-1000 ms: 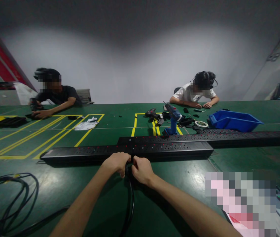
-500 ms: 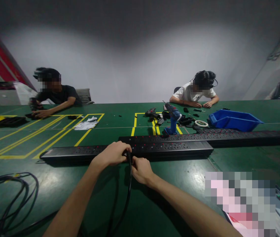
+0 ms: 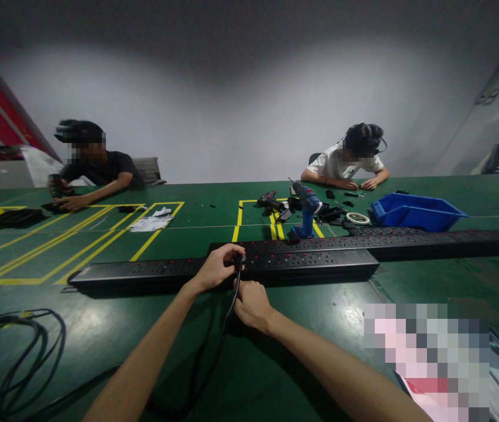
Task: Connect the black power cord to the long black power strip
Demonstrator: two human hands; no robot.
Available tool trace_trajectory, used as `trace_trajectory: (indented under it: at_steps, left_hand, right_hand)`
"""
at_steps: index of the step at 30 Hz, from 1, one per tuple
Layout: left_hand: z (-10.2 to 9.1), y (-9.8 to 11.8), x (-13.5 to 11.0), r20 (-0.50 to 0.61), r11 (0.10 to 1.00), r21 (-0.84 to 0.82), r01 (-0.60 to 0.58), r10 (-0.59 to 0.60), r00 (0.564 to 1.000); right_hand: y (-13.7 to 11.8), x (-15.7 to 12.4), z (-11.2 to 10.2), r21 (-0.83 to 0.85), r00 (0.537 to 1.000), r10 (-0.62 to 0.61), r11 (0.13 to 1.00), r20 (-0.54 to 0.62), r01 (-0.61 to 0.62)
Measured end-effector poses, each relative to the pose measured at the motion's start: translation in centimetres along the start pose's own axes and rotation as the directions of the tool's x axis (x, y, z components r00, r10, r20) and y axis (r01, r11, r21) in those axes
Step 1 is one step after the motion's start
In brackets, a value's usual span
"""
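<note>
My left hand (image 3: 216, 266) pinches a black plug (image 3: 238, 261) at the end of a black cable (image 3: 221, 346), holding it just above the front face of a long black power strip (image 3: 311, 264) that lies across the green table (image 3: 100, 328). My right hand (image 3: 252, 303) is closed around the same cable a little below the plug, resting near the table in front of the strip. The cable runs down toward me between my forearms.
A second long black strip (image 3: 429, 241) lies behind the first. Behind it stand a blue drill (image 3: 307, 214), small tools, a tape roll (image 3: 358, 218) and a blue bin (image 3: 414, 212). A cable coil (image 3: 12, 351) lies at the left. Two people work at the far side.
My left hand has lifted the plug from the table up and to the right, to the level of the strip's face. The right hand stayed low on the cable.
</note>
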State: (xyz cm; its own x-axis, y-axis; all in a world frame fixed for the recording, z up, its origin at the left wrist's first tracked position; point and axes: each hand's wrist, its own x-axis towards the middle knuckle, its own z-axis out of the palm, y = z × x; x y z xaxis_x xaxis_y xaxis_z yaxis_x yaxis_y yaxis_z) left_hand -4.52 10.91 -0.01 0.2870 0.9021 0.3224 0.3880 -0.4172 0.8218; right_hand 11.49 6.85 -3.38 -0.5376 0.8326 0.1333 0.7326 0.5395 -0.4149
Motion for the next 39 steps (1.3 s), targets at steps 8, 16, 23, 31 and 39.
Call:
trace_trajectory:
  at_steps: [8,16,23,31,39]
  left_hand:
    - [0.5,-0.6,0.1,-0.007,0.999,0.006,0.040,-0.040,0.999]
    - [0.7,-0.8,0.0,-0.018,0.998,0.058,0.001,0.000,1.000]
    - [0.6,-0.7,-0.3,-0.079,0.962,0.274,0.015,0.007,0.997]
    - [1.1,-1.3,-0.2,-0.108,0.958,0.288,0.020,0.012,0.994]
    - [0.9,-1.2,-0.3,-0.104,0.964,0.266,0.031,-0.003,0.995]
  right_hand:
    - [-0.5,-0.2,-0.6,-0.019,1.000,0.016,1.000,0.020,-0.016]
    - [-0.5,-0.1,-0.4,-0.026,0.999,0.011,1.000,0.041,-0.010]
    - [-0.7,-0.2,-0.3,-0.031,1.000,0.017,0.999,0.024,-0.016]
    - [-0.5,-0.2,0.0,-0.048,1.000,-0.007,0.999,0.012,0.007]
    - [-0.3,0.0,0.2,-0.013,1.000,-0.026,1.000,-0.012,0.026]
